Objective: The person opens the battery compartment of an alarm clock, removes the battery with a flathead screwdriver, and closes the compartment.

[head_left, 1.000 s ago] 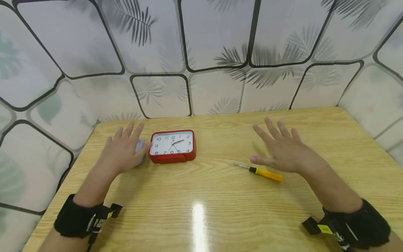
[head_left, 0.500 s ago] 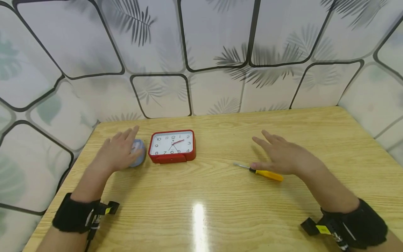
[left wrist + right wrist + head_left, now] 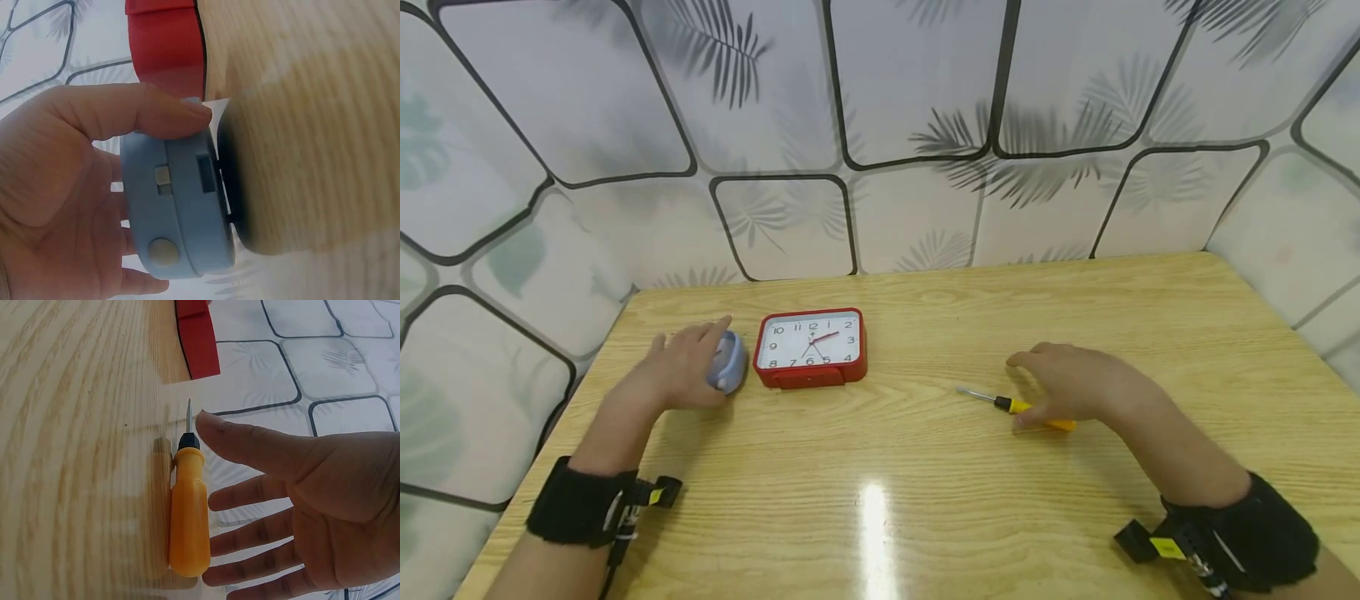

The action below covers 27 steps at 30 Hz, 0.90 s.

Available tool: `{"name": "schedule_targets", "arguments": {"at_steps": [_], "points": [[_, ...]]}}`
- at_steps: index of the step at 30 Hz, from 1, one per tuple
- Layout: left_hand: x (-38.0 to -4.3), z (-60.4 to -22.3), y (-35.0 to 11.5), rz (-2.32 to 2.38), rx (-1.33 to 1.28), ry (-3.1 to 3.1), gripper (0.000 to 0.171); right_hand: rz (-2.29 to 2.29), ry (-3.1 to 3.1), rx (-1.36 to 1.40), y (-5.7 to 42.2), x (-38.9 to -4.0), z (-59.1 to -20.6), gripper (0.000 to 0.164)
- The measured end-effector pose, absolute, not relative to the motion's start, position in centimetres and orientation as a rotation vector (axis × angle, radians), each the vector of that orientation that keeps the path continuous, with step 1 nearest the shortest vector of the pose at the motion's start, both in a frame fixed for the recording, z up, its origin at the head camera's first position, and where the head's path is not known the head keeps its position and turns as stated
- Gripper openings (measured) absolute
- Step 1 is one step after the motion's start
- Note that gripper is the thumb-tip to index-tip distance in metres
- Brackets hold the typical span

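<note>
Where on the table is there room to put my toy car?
The table is bare in front, between the two wrists, and at the back right, behind the right hand. It is crowded on the left, where the clock and left hand sit close.

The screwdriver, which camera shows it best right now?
The right wrist view: the screwdriver fills the frame, yellow handle, black collar and thin shaft all clear, lying on the table beside the right hand. The head view shows it small, handle partly hidden under that hand. The left wrist view does not show it.
</note>
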<state>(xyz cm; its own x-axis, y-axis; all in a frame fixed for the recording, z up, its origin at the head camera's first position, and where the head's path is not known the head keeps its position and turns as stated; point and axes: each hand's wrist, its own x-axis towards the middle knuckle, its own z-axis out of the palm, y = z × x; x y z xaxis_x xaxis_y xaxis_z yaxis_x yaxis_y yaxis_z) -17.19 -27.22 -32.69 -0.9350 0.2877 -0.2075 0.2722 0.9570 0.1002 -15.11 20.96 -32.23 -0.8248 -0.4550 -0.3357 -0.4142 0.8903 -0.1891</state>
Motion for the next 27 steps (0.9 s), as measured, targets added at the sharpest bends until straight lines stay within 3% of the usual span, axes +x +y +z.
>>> {"name": "schedule_targets", "arguments": {"at_steps": [12, 20, 27], "points": [[-16.9, -32.1, -26.8, -0.015, 0.376, 2.878, 0.106, -0.243, 2.545, -0.642, 20.5, -14.9, -31.9, 0.037], [-16.1, -30.8, -26.5, -0.020, 0.329, 2.848, 0.101, -0.276, 2.545, -0.693, 20.6, -15.1, -32.3, 0.027], [-14.6, -29.1, -25.1, 0.091, 0.512, 2.856, 0.083, -0.265, 2.554, -0.732, 20.5, -15.1, -32.4, 0.024]]}}
